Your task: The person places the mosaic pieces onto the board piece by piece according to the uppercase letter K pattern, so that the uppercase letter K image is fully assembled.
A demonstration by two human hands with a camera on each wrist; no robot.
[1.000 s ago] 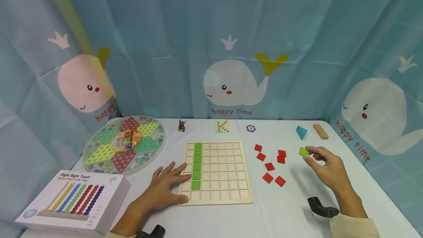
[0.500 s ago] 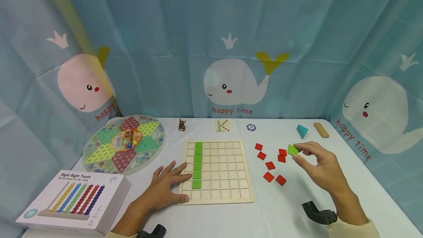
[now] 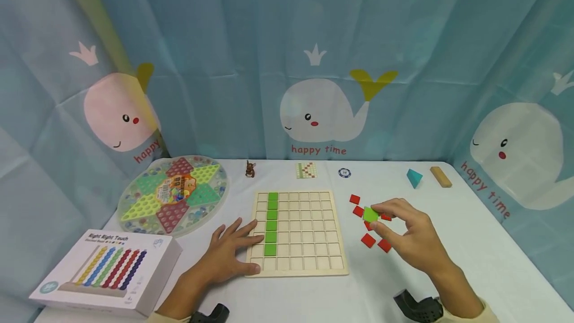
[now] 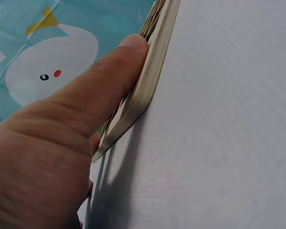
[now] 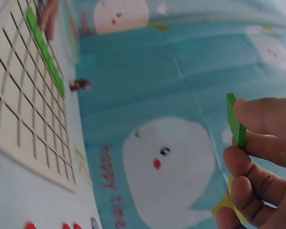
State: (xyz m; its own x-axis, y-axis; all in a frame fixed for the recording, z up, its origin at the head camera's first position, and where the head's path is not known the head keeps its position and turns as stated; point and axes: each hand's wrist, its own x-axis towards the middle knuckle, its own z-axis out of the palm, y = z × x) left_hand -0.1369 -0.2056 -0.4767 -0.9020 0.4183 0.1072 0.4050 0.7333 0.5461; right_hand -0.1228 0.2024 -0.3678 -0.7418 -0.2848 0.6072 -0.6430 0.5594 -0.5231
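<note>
My right hand [image 3: 414,236] pinches a green square tile [image 3: 370,214] between thumb and fingertips, above several red square tiles [image 3: 368,241]. In the right wrist view the same green tile [image 5: 235,121] stands edge-on, its other fingers curled below it. On the table lies a wooden grid board [image 3: 309,238], with a column of green tiles [image 3: 271,225] filling cells near its left side. My left hand [image 3: 226,253] rests spread on the board's left edge. The left wrist view has its thumb [image 4: 109,78] lying on the board's rim [image 4: 155,67] near a corner.
A patterned card [image 3: 306,170], poker chip [image 3: 344,173] and small brown figurine [image 3: 250,169] sit behind the board. Back right are a teal pyramid [image 3: 414,178] and wooden block [image 3: 441,177]. At left lie a round star-patterned game board [image 3: 148,183] and a white box [image 3: 103,273].
My right hand has carried the green tile leftward from the table's right side to over the red tiles. The left hand stays on the board's edge.
</note>
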